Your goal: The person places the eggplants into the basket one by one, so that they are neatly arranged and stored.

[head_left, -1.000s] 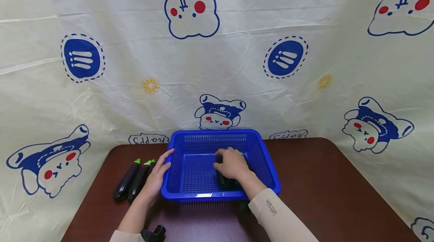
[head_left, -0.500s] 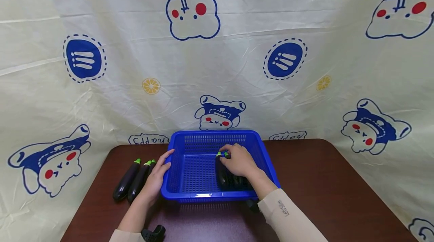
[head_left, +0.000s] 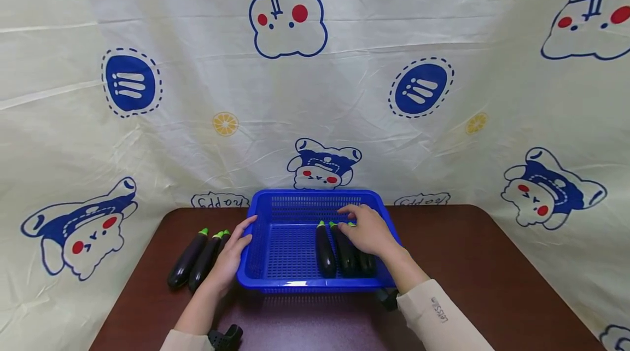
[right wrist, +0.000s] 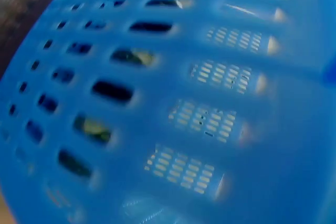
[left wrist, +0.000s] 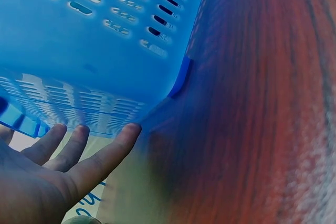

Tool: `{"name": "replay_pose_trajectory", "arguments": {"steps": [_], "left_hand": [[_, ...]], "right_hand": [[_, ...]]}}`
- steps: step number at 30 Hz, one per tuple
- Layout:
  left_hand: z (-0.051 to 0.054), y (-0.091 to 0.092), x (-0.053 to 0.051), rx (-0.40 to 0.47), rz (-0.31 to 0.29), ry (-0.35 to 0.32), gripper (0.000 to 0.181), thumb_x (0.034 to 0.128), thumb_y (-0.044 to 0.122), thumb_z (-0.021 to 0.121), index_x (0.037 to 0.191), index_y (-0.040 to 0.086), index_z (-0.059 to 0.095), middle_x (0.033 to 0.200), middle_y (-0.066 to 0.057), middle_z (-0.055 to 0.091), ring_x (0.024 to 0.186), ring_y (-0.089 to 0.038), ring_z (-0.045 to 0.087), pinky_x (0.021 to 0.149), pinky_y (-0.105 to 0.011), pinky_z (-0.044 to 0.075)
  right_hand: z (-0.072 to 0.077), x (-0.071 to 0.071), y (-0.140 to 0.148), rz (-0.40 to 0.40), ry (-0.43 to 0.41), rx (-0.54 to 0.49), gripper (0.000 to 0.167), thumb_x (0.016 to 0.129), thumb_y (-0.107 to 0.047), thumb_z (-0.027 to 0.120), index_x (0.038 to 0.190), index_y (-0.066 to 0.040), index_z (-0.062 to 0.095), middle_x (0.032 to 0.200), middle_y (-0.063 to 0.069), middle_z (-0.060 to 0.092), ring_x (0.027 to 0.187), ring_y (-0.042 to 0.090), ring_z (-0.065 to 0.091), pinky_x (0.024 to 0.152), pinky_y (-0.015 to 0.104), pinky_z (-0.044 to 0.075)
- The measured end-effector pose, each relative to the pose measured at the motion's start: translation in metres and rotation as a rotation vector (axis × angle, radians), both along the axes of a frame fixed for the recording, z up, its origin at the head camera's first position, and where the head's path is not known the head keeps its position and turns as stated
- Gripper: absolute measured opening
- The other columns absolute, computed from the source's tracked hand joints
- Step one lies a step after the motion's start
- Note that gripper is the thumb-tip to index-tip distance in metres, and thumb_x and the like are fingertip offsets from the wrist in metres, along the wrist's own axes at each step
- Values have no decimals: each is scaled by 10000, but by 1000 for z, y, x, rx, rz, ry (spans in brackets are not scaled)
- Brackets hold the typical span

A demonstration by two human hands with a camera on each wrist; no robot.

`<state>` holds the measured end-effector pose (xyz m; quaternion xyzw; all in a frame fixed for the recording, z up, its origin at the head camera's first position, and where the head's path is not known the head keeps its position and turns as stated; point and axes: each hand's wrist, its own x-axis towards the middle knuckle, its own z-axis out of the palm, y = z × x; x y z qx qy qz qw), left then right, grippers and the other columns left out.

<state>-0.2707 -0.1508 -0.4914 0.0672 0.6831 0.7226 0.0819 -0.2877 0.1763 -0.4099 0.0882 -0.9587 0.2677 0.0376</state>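
A blue perforated plastic basket (head_left: 310, 284) stands on the table. Inside, on its right side, three dark eggplants with green stem ends lie side by side: a left one (head_left: 325, 252), a middle one (head_left: 346, 255) and a right one (head_left: 366, 264), partly hidden by my right hand. That right hand (head_left: 368, 232) hovers over them with relaxed fingers and holds nothing visible. My left hand (head_left: 231, 258) rests against the basket's left side. In the left wrist view its fingers (left wrist: 102, 166) are extended and spread beside the basket wall. The right wrist view shows only the slotted basket wall (right wrist: 173, 129).
Left of the basket, more eggplants (head_left: 188, 259) lie on the brown table (head_left: 453, 263), one partly hidden behind my left hand. A pale printed cloth (head_left: 275, 99) hangs behind the table. Black wrist devices (head_left: 226, 335) sit at both wrists.
My right hand has let go of the eggplants in the basket and moved to the right, uncovering them. The left hand keeps its place at the basket's side.
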Motion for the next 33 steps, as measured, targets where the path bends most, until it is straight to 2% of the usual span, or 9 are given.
{"name": "replay_pose_trajectory", "arguments": {"steps": [7, 17, 23, 33], "left_hand": [[1, 0, 0, -8, -5, 9, 471, 1131, 239, 304, 1600, 283, 328, 1639, -155, 326, 1357, -397, 489, 975, -404, 511], [1, -1, 0, -31, -2, 12, 467, 1132, 254, 300, 1597, 300, 330, 1667, -131, 288, 1403, -417, 458, 1015, -446, 499], [1, 0, 0, -17, 8, -3, 464, 1133, 246, 299, 1588, 321, 348, 1643, -132, 329, 1353, -418, 501, 965, -415, 524], [-1, -1, -1, -15, 9, 7, 471, 1130, 240, 302, 1595, 299, 340, 1632, -152, 341, 1333, -421, 510, 939, -393, 529]], "right_hand": [[6, 5, 20, -6, 25, -3, 347, 993, -256, 674, 1319, -138, 690, 1214, 157, 667, 951, 239, 629, 844, 492, 525], [3, 13, 45, -49, 90, -30, 370, 1008, -256, 653, 1354, -124, 666, 1260, 187, 663, 1116, 378, 635, 905, 566, 511], [-1, 21, 60, -89, 125, -59, 380, 1007, -234, 657, 1369, -118, 661, 1343, 219, 606, 1174, 424, 598, 919, 596, 484], [-15, 27, 78, -132, 93, -162, 431, 1014, -222, 652, 1422, -90, 604, 1437, 277, 495, 1252, 490, 552, 982, 641, 468]]}}
